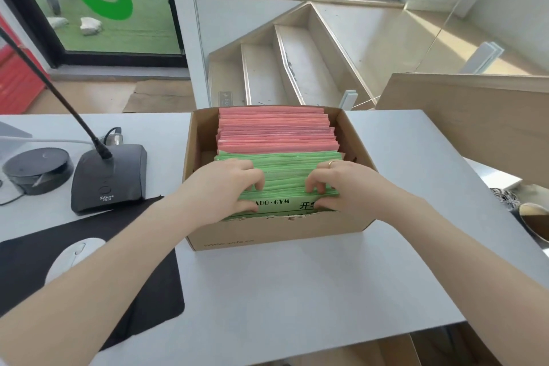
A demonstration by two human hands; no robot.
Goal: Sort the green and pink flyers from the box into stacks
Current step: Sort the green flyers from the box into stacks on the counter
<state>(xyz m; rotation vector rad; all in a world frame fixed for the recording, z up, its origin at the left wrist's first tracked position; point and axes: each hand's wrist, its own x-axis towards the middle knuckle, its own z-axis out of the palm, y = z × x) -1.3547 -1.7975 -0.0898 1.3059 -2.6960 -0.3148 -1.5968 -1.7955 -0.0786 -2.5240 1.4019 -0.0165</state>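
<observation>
Fingers of both my hands are curled down into the green flyers (279, 178), which stand on edge in the near half of the cardboard box (276, 235). My left hand (225, 184) grips the left part of that green bundle, fingertips hooked over the top edges and thumb pressed on the printed face of the nearest sheet. My right hand (341, 184), with a ring on one finger, pinches the right part the same way, fingers bent tight over the edges and thumb on the front sheet. Behind the green ones, in the far half of the box, stand the pink flyers (276, 131), untouched. Left of the box on the desk (297, 291) sit a microphone base (110, 178), a black mat (118, 276) and a white mouse (71, 255).
</observation>
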